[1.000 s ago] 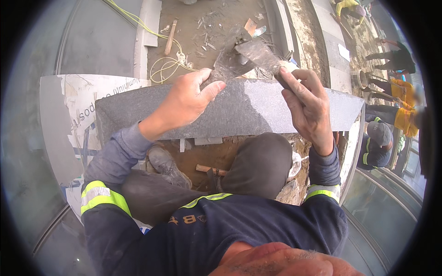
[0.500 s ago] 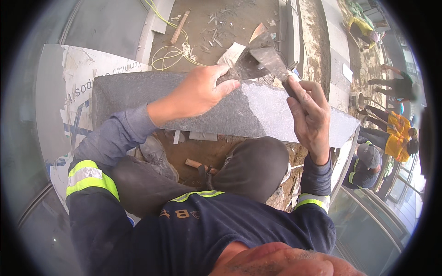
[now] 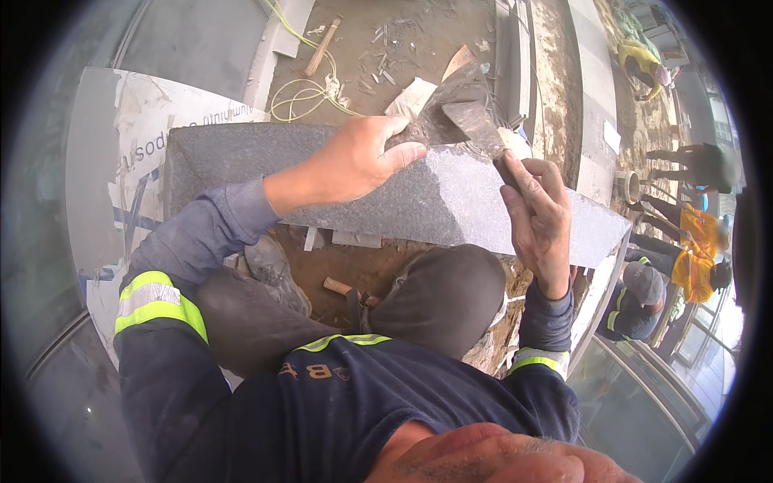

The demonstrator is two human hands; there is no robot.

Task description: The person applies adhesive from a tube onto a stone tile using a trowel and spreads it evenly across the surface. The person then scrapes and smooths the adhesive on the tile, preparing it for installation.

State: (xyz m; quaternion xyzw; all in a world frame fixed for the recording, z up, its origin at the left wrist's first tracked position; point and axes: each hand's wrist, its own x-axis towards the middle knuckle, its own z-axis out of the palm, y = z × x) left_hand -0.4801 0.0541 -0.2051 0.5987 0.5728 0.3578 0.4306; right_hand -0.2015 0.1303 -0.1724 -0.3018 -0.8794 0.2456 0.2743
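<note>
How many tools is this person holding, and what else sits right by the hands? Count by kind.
Putty knives, blades crossed: 2, one in the left hand, one in the right hand
Grey stone slab under the hands: 1
Wooden-handled hammer below: 1
Total: 4

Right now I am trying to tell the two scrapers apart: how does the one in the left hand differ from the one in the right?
The left hand pinches the left scraper by its blade, whereas the right hand holds the right scraper by its handle. The left scraper's blade lies under; the right scraper's blade crosses over it. Both blades are grey and mortar-crusted, above the granite slab.
</note>
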